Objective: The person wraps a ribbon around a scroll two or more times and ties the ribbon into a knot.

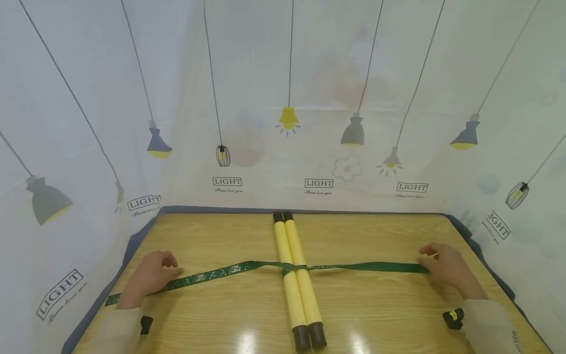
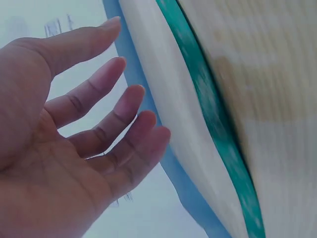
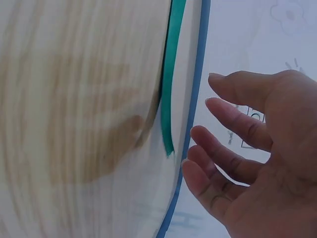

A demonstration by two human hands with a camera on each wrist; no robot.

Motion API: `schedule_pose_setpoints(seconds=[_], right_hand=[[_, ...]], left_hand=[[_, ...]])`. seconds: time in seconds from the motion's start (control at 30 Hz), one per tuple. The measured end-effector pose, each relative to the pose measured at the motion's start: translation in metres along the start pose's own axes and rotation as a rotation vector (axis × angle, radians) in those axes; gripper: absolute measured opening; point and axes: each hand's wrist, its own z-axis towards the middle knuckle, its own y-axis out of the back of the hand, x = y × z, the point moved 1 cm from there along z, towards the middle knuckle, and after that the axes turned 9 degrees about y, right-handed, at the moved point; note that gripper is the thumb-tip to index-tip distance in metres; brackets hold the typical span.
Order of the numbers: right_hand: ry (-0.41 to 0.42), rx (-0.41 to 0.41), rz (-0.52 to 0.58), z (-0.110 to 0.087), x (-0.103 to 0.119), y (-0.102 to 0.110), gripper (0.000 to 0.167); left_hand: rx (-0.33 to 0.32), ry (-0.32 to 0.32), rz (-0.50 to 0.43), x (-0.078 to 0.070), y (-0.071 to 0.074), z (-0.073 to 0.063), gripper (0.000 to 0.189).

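Two yellow rods (image 1: 293,297) with dark end caps lie side by side, lengthwise on the table. A green ribbon (image 1: 376,267) is wrapped around their middle, with a crossing or knot on top. Its two tails stretch out left and right, the left one showing a white print. My left hand (image 1: 150,275) hovers over the left tail, fingers loosely bent and holding nothing. Over by the right tail's end is my right hand (image 1: 446,265), likewise relaxed. Both wrist views show a gap between the fingers and the ribbon (image 3: 170,94).
The wooden table (image 1: 212,314) has a blue edge (image 1: 247,210) along its back and sides. Behind it hangs a pale backdrop (image 1: 265,59) printed with lamps and lettering. Small black devices (image 1: 453,318) sit at both wrists.
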Motion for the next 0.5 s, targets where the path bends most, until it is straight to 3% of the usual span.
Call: schedule_pose_setpoints(seconds=[0.23,0.5], right_hand=[[-0.028,0.047,-0.009,0.008,0.019,-0.002,0.038],[-0.134,0.181,-0.039,0.014,0.036,-0.006,0.052]], left_hand=[[0.040,-0.031,-0.079,-0.041,-0.022,0.007,0.025],[0.129,-0.077,-0.162,-0.085,-0.047,0.015,0.030]])
